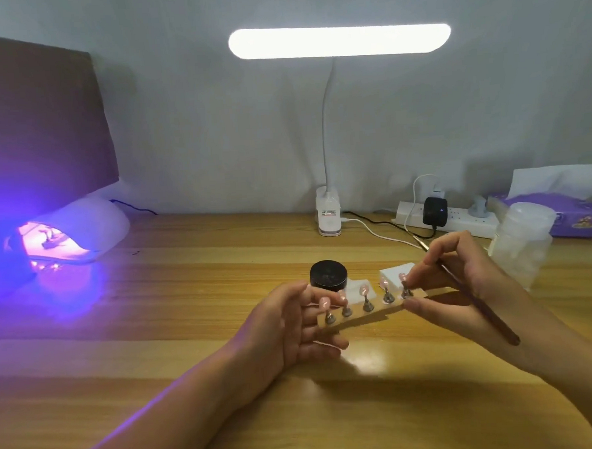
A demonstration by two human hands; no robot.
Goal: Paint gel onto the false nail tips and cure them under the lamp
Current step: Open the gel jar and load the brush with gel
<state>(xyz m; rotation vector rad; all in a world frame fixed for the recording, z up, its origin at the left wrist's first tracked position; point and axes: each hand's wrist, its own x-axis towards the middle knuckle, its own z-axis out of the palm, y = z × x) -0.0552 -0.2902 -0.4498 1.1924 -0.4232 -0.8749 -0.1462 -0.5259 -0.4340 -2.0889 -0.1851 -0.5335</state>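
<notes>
Two forearms (167, 409) reach in from the bottom edge over the wooden table (154, 300). The left hand (286, 324) grips the left end of the holder strip (371, 318), with the thumb above and the fingers curled beneath, and holds it above the table. The right hand (462, 284) pinches the brush (481, 312) between narrow fingertips.

Step in hand: painting. The bristle end meets the rightmost of the five nail tips (403, 277). Whether the other four are already coated cannot be told.

Next move, as judged: finish the coat, then carry the strip level to the curing lamp (82, 228), which is lit at far left. Something already sits inside it, so space must be checked.

Orientation: the strip's long axis runs left to right, with the right end slightly farther away. The tips stand upright on their posts. The brush handle slants toward the lower right, bristles toward the upper left. A black jar (328, 274) stands just behind the strip.
</notes>
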